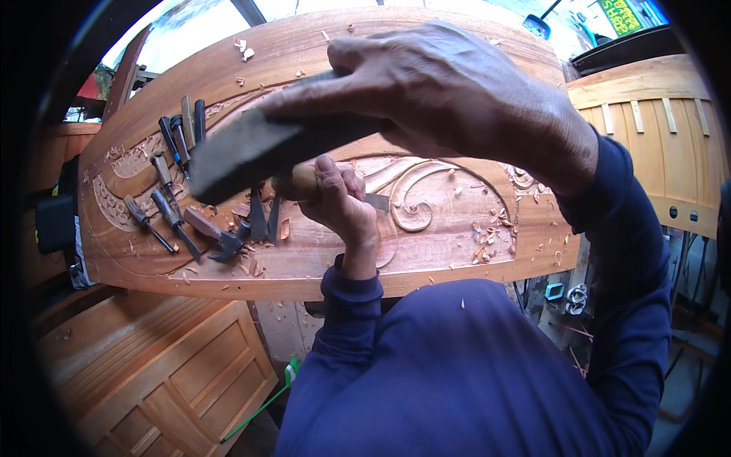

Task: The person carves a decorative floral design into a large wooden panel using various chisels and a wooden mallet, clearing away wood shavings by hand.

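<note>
Well, a big carved panel (pixel 343 259) fills the view

Taking the panel's middle as the clock's hub, the wood spreads out on every side. A panelled door (pixel 205 373) lies beyond its edge at 7 o'clock, and a slatted pale wooden piece (pixel 647 137) stands past 3 o'clock.

The right hand (pixel 449 95), at 2 o'clock, is wrapped around a dark wooden block (pixel 251 148) that reaches toward 9 o'clock, raised over the panel. Whether the block touches anything beneath it cannot be told.

Near the hub, slightly toward 6 o'clock, the left hand (pixel 343 206) is closed around a chisel (pixel 377 201) with a rounded wooden handle. The blade points to 3 o'clock, just beside a carved scroll (pixel 397 213).

Loose hand tools (pixel 166 209) lie in a cluster at 9 o'clock. Smallest of all, curled shavings (pixel 482 238) gather at 4 o'clock, with others scattered among the tools.
</note>
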Tool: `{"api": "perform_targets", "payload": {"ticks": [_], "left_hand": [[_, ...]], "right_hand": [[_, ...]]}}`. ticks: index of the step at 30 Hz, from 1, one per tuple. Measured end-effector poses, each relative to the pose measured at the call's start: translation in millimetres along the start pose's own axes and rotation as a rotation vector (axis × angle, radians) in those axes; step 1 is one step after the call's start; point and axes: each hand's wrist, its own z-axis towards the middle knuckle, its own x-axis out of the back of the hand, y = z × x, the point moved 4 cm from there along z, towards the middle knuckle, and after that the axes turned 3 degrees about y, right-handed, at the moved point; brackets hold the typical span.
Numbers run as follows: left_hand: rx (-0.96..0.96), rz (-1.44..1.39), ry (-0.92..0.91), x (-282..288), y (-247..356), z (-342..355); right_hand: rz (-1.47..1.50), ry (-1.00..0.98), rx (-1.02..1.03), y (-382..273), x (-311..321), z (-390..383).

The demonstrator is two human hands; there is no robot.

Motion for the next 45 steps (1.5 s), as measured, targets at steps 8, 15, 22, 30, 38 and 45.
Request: {"api": "perform_targets", "payload": {"ticks": [8,15,22,30,38,45], "left_hand": [[0.268,-0.287,-0.218,8.4,20.4,-13.4],[0.065,-0.084,-0.15,-0.4,3.6,10.5],[0.059,-0.085,-0.212,-7.6,-2.7,7.1],[0.014,-0.021,-0.161,-5.8,-10.2,-1.2],[0.069,-0.062,-0.113,6.1,9.6,-2.9],[0.006,0.004,-0.034,-4.7,9.9,-8.6]], "right_hand": [[-0.028,-0.07,-0.062,-15.9,20.8,-8.6],[0.113,0.088,-0.155,-11.6,25.8,-7.4],[0.21,0.118,-0.106,-8.6,37.8,0.5],[-0.031,-0.067,-0.148,-5.3,8.6,-25.3],[0.099,0.165,-0.228,-2.2,13.4,-31.5],[0.197,0.168,-0.231,-17.4,33.4,-18.2]]}}
